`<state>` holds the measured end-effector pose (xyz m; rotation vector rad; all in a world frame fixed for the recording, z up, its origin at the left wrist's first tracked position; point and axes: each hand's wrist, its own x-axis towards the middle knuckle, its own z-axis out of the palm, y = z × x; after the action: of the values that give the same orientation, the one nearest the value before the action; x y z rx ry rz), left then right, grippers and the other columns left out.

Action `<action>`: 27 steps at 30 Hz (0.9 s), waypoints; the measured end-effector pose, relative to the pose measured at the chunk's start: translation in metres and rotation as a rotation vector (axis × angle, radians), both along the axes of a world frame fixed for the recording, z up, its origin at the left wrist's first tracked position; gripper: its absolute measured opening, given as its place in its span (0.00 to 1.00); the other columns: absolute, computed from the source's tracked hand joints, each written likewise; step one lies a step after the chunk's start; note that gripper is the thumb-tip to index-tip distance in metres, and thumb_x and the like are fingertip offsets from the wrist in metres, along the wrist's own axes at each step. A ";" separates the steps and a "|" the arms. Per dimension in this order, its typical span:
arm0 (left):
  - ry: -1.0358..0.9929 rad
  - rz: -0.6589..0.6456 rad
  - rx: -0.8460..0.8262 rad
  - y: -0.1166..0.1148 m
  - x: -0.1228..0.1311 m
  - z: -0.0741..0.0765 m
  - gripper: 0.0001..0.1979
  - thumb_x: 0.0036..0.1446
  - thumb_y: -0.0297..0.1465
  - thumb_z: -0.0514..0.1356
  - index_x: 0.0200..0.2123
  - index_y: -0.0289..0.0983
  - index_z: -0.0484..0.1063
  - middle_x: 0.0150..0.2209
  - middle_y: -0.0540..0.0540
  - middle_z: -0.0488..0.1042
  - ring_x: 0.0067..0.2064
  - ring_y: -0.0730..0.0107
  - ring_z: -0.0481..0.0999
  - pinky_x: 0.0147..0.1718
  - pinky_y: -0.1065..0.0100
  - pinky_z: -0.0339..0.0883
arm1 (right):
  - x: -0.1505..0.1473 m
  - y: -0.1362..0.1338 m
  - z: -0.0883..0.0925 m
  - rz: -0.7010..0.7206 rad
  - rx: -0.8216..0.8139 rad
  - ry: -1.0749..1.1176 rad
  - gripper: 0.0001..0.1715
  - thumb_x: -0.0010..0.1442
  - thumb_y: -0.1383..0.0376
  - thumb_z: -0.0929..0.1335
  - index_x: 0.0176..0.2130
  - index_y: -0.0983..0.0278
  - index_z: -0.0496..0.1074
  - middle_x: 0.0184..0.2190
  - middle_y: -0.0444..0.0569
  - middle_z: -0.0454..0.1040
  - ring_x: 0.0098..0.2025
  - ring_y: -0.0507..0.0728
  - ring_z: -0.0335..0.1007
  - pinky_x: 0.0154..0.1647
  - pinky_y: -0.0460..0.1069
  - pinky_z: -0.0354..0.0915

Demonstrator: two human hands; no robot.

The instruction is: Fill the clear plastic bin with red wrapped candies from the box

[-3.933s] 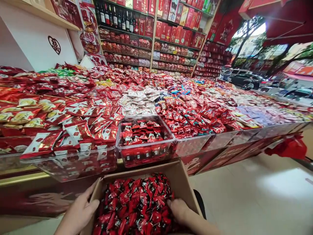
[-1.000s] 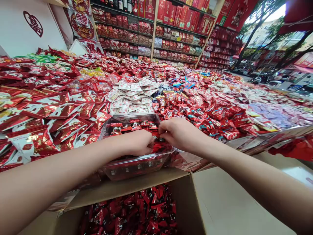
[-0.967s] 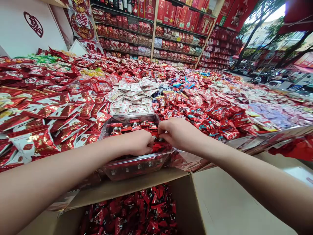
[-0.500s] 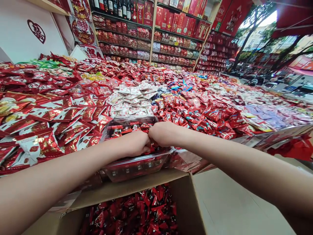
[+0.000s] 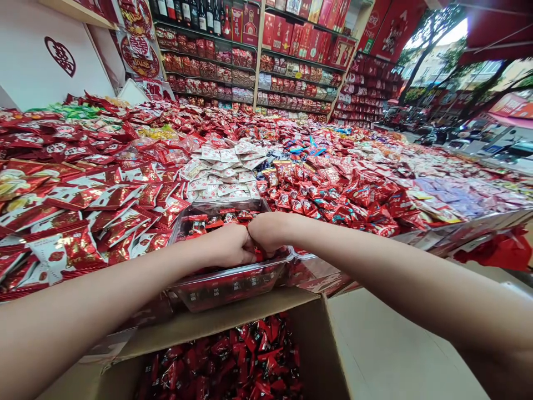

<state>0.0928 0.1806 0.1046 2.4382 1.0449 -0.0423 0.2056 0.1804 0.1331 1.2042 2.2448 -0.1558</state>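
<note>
My left hand (image 5: 230, 244) and my right hand (image 5: 268, 232) meet inside a clear plastic bin (image 5: 227, 291), knuckles up and touching each other. Fingers on both hands are curled down among small red-and-black wrapped candies (image 5: 197, 224); their tips and whatever they hold are hidden. Some red wrapper shows just below, between the two hands. More of these candies lie in the back and left of the bin. In front of and below it, an open cardboard box (image 5: 318, 339) contains many loose red candies (image 5: 233, 355).
Red-and-white packets (image 5: 62, 247) are heaped to the left of the bin. White packets (image 5: 222, 172) lie behind it, and red twisted-wrap sweets (image 5: 328, 194) to the right. Shelves (image 5: 257, 61) with bottles and red boxes stand at the back. Pale floor (image 5: 395, 344) shows at lower right.
My right hand has moved slightly left and down, closer over my left hand. The view has shifted a little; bin and box stay in place.
</note>
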 end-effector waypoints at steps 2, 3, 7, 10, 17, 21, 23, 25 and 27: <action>0.018 -0.023 -0.010 0.001 0.000 0.000 0.10 0.43 0.35 0.55 0.23 0.37 0.73 0.19 0.52 0.71 0.23 0.71 0.68 0.22 0.74 0.58 | 0.000 0.001 -0.003 0.003 0.001 0.005 0.19 0.35 0.73 0.68 0.33 0.71 0.74 0.25 0.52 0.75 0.29 0.58 0.70 0.29 0.49 0.64; 0.023 -0.031 -0.015 0.002 -0.001 -0.001 0.10 0.43 0.35 0.55 0.23 0.37 0.73 0.19 0.52 0.71 0.23 0.71 0.67 0.22 0.74 0.58 | 0.000 0.001 -0.004 0.004 0.005 0.004 0.20 0.35 0.73 0.69 0.34 0.71 0.74 0.25 0.52 0.75 0.30 0.59 0.70 0.29 0.49 0.65; 0.029 -0.053 -0.025 0.002 -0.001 -0.001 0.09 0.44 0.33 0.54 0.25 0.38 0.74 0.20 0.53 0.71 0.23 0.73 0.67 0.22 0.74 0.57 | -0.001 -0.002 -0.004 0.006 0.008 0.009 0.21 0.35 0.72 0.69 0.35 0.71 0.73 0.27 0.53 0.75 0.33 0.58 0.70 0.32 0.48 0.64; 0.028 -0.056 -0.010 0.001 -0.001 0.000 0.09 0.45 0.33 0.54 0.26 0.38 0.74 0.21 0.52 0.72 0.23 0.73 0.67 0.22 0.74 0.57 | -0.001 -0.006 0.000 -0.023 0.021 0.038 0.20 0.36 0.73 0.69 0.35 0.71 0.73 0.29 0.53 0.75 0.34 0.56 0.70 0.33 0.45 0.63; 0.041 -0.078 0.023 -0.004 0.001 0.008 0.08 0.49 0.33 0.57 0.27 0.34 0.71 0.22 0.52 0.71 0.23 0.75 0.68 0.23 0.71 0.60 | 0.019 -0.034 0.027 -0.018 0.324 0.288 0.13 0.48 0.69 0.64 0.36 0.68 0.72 0.30 0.55 0.74 0.33 0.56 0.69 0.29 0.46 0.59; 0.042 -0.088 0.058 -0.007 0.004 0.008 0.09 0.50 0.35 0.58 0.26 0.33 0.71 0.23 0.53 0.71 0.26 0.73 0.70 0.28 0.67 0.63 | 0.035 -0.084 0.047 -0.024 0.330 0.603 0.12 0.54 0.65 0.62 0.34 0.65 0.72 0.28 0.50 0.74 0.30 0.52 0.67 0.30 0.44 0.57; 0.031 -0.083 0.059 -0.007 0.006 0.009 0.09 0.49 0.34 0.58 0.26 0.33 0.71 0.23 0.53 0.72 0.25 0.72 0.71 0.27 0.67 0.64 | 0.042 -0.114 0.047 -0.042 0.157 0.755 0.11 0.54 0.64 0.62 0.35 0.64 0.72 0.28 0.47 0.74 0.29 0.49 0.67 0.29 0.42 0.58; -0.002 -0.068 0.063 -0.009 0.005 0.015 0.08 0.47 0.33 0.60 0.25 0.34 0.72 0.22 0.52 0.73 0.24 0.72 0.71 0.25 0.69 0.63 | 0.046 -0.140 0.031 -0.062 -0.088 0.857 0.10 0.54 0.65 0.63 0.35 0.62 0.73 0.28 0.44 0.74 0.29 0.48 0.67 0.29 0.40 0.58; -0.072 -0.041 0.101 -0.016 0.000 0.025 0.07 0.47 0.32 0.59 0.28 0.35 0.74 0.26 0.49 0.75 0.27 0.70 0.72 0.26 0.70 0.63 | 0.046 -0.158 -0.004 -0.084 -0.336 0.891 0.11 0.54 0.68 0.63 0.37 0.60 0.73 0.31 0.43 0.74 0.31 0.48 0.68 0.30 0.39 0.59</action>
<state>0.0933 0.1642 0.1297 2.5318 0.9877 0.0865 0.2517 0.0220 0.1291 1.1640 2.7076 -1.2613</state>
